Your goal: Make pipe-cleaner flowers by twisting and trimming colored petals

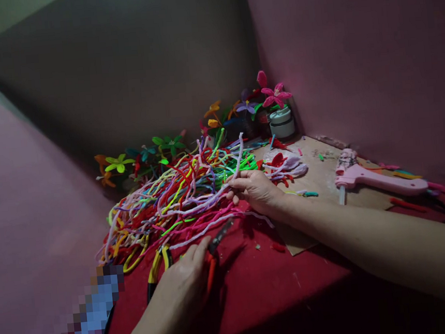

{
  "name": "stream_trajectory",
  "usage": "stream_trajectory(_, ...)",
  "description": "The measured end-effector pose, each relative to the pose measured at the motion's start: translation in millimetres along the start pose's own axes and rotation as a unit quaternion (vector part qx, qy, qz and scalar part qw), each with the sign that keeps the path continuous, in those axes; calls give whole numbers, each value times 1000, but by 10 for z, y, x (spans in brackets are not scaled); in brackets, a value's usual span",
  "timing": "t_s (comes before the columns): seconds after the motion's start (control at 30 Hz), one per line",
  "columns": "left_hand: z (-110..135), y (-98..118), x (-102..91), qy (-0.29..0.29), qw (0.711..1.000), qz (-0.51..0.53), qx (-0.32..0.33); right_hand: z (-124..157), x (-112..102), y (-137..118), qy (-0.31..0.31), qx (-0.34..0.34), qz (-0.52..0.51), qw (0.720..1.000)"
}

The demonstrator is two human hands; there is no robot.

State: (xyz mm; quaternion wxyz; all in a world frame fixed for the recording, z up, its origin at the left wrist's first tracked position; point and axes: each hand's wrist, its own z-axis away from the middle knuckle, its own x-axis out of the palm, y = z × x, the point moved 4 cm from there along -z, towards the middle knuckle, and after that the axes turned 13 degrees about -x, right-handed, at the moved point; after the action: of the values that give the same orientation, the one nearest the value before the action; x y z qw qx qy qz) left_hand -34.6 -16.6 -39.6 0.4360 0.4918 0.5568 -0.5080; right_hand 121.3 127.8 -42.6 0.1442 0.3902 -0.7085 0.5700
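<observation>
My right hand (261, 192) pinches a pale lilac pipe cleaner (239, 155), whose end sticks up above the fingers. Behind and left of it spreads a large tangled pile of pipe cleaners (170, 192) in many colours. Lower down, my left hand (188, 271) is closed round red-handled scissors (222, 233). Their dark blades point up and right, apart from the pipe cleaner in my right hand; most of the handle is hidden by my fingers. Beside the left hand lie yellow-and-black pliers (153, 269). Another pale pipe cleaner (212, 225) stretches across the red cloth (264, 293).
A pink glue gun (383, 180) lies at the right on a brown board (322, 153). Red and lilac petal pieces (290, 165) rest nearby. Pipe-cleaner flowers (169, 144) stand along the back, with a pink one (276, 95) above a white pot (281, 125). Walls enclose both sides.
</observation>
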Motion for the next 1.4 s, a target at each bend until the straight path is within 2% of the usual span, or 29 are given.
stream_trajectory(0.1,-96,-14,-94,75,997,-1,-20,11,5,25,-23,-10,4,1000)
stream_trajectory(0.17,-170,41,-153,91,995,-20,-36,16,9,42,-38,-8,10,999)
stream_trajectory(0.33,-303,264,-244,44,993,-67,-91,18,16,59,-51,-9,15,999)
stream_trajectory(0.5,-371,355,-252,-5,990,-69,-119,22,34,57,-44,-14,13,999)
stream_trajectory(0.63,-389,376,-252,3,990,-75,-119,25,36,51,-28,-13,17,999)
stream_trajectory(0.8,-396,410,-272,5,991,-62,-116,38,65,37,-45,-10,17,999)
stream_trajectory(1.4,-388,399,-253,6,992,-77,-102,27,53,25,-46,-13,-5,999)
